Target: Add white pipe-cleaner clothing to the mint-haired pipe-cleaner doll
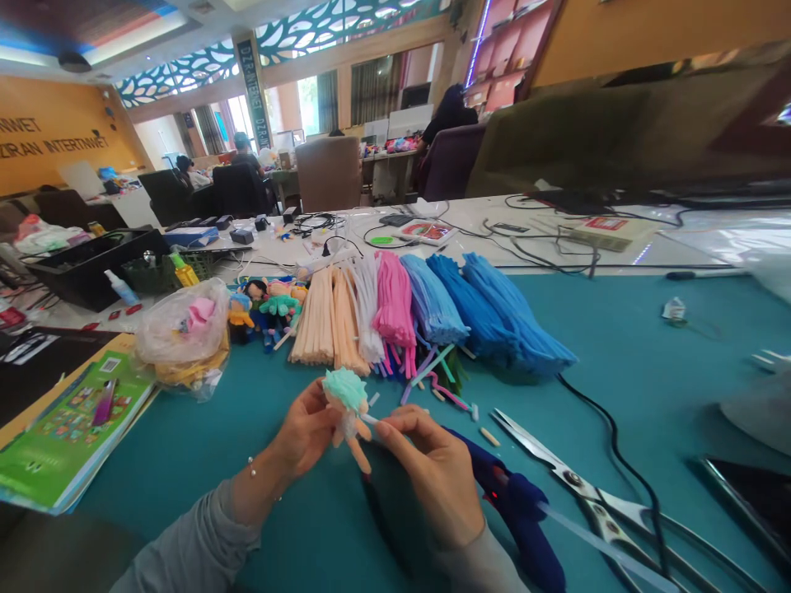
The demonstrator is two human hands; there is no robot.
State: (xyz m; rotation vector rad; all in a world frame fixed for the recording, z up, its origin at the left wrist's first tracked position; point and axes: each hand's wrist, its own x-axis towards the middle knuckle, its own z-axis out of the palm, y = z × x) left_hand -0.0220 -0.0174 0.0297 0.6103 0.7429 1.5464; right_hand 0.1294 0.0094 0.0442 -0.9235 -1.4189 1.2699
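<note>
A small doll (346,403) with mint-green hair and peach limbs is held above the teal mat (203,461). My left hand (307,432) is closed on its left side, fingers behind the head and body. At the doll's right side, my right hand (426,461) pinches a short white piece (372,420) whose tip touches or nearly touches the doll. Beyond the hands lie bundles of fuzzy stems: peach (315,325), white (367,305), pink (394,305) and blue (512,321). Cut stem pieces (454,391) are scattered in front of them.
A dark blue glue gun (519,519) and large open scissors (574,478) lie at the right, near a black cable (611,428). Left are a plastic bag (182,329), small dolls (278,301) and a green book (74,428). A phone (751,502) sits far right.
</note>
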